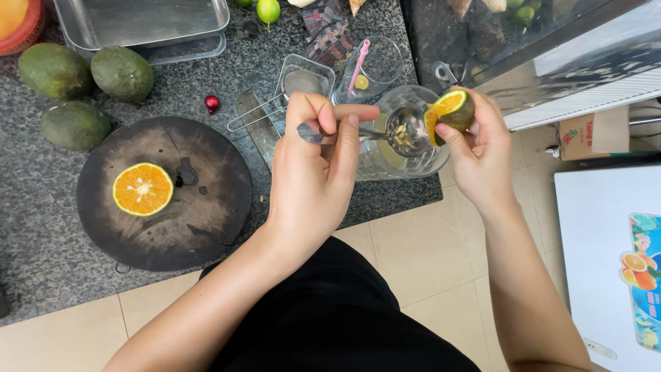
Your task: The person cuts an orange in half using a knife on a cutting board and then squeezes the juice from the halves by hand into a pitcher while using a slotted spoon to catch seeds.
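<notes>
Dark speckled granite forms the counter (pixel 41 227), which ends at a straight edge above a floor of pale beige tiles (pixel 420 255). At the far left of the counter lie three whole green fruits (pixel 76 83), with the corner of a red basket (pixel 21 31) above them and a shallow steel tray (pixel 138 24) just to their right. Below the fruits sits a round dark cutting board (pixel 200 213), and on it rests half an orange-fleshed citrus (pixel 143 189), cut face up. A small red ball (pixel 212 103) lies on the granite above the board, and a wire strainer (pixel 299 83) rests beyond it in a clear square container.

Right of centre, the left hand (pixel 313 179) is clenched on the handle of a metal spoon (pixel 406 131), thumb and fingers pinched round the handle. The spoon's bowl holds pale seeds and pulp and hangs over the mouth of a clear glass jar (pixel 406 155) standing at the counter's edge. Behind the jar is a plastic cup (pixel 375 65) with a pink straw in it.

The right hand (pixel 482 151) is grasping another citrus half (pixel 451 114), green rind in the fingers and orange cut face turned toward the spoon. The spoon's bowl touches the cut face, so this fruit sits between the two hands, just above the jar's rim.

At the far right, a white surface (pixel 599 262) carries a colourful fruit picture, and a cardboard box (pixel 592 134) sits on the floor above it.
</notes>
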